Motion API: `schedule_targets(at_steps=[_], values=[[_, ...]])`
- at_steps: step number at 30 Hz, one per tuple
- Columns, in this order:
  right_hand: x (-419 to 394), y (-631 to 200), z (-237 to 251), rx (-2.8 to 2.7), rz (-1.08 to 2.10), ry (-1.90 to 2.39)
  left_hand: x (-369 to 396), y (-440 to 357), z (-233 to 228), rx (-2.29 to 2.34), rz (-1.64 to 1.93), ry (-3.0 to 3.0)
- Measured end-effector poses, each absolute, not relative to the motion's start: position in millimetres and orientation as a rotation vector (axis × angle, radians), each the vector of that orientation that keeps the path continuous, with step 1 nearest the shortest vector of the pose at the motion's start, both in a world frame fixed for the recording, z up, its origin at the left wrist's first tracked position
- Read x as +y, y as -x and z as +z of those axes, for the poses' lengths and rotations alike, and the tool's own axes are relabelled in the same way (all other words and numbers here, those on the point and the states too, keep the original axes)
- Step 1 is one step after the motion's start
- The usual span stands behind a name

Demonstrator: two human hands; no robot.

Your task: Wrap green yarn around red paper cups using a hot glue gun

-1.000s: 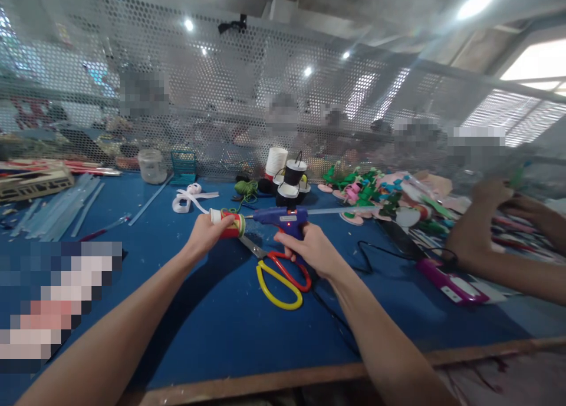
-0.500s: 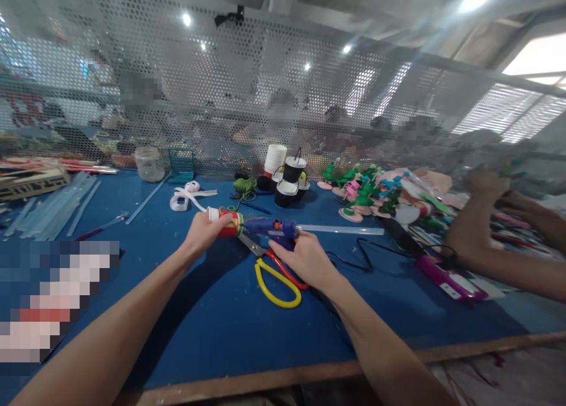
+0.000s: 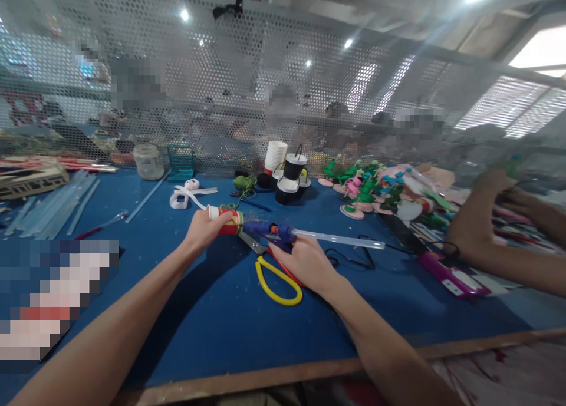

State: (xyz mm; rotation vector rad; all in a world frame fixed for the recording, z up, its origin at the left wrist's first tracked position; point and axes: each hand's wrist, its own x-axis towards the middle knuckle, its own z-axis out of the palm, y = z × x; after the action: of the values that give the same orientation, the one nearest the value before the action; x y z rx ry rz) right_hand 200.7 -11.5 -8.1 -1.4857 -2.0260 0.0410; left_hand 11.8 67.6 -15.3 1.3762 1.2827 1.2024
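Observation:
My left hand (image 3: pixel 204 228) is closed around a red and white paper cup (image 3: pixel 229 224) lying sideways, its right end wound with yellow-green yarn. My right hand (image 3: pixel 309 257) grips a blue glue gun (image 3: pixel 274 230), and the nozzle points left at the wrapped end of the cup. Whether the nozzle touches it I cannot tell. A clear glue stick (image 3: pixel 340 240) juts out of the gun's back to the right. Under the gun lie scissors (image 3: pixel 279 283) with one yellow and one red handle, partly hidden by my right hand.
White ribbon (image 3: pixel 181 198) and a green yarn ball (image 3: pixel 244 185) lie behind the cup. Farther back stand stacked white cups (image 3: pixel 276 156) and small black buckets (image 3: pixel 286 192). Glue sticks (image 3: pixel 57 208) lie left. A purple power strip (image 3: pixel 451 276) is right, near another person's arm (image 3: pixel 499 253).
My right hand has rolled the glue gun, and the glue stick's rear end has dropped slightly. My left hand and the cup have hardly moved.

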Motion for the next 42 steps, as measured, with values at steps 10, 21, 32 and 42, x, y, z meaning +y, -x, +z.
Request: schedule_targets(at_steps=[10, 21, 32, 42], values=[[-13.0, -199.2, -7.9, -2.085, -0.008, 1.454, 69.2, -10.7, -16.4, 1.271, 1.194, -1.427], [-10.8, -199.3, -9.9, -2.023, -0.001, 1.486, 68.8, -11.3, -16.9, 1.269, 1.171, -1.508], [-6.1, -201.1, -2.6, -2.015, 0.046, 1.523, 66.5, -10.6, -14.0, 1.241, 1.155, -1.573], [-7.3, -203.3, -1.6, -1.905, 0.127, 1.528, 65.4, -11.9, -11.9, 1.304, 1.081, -1.611]])
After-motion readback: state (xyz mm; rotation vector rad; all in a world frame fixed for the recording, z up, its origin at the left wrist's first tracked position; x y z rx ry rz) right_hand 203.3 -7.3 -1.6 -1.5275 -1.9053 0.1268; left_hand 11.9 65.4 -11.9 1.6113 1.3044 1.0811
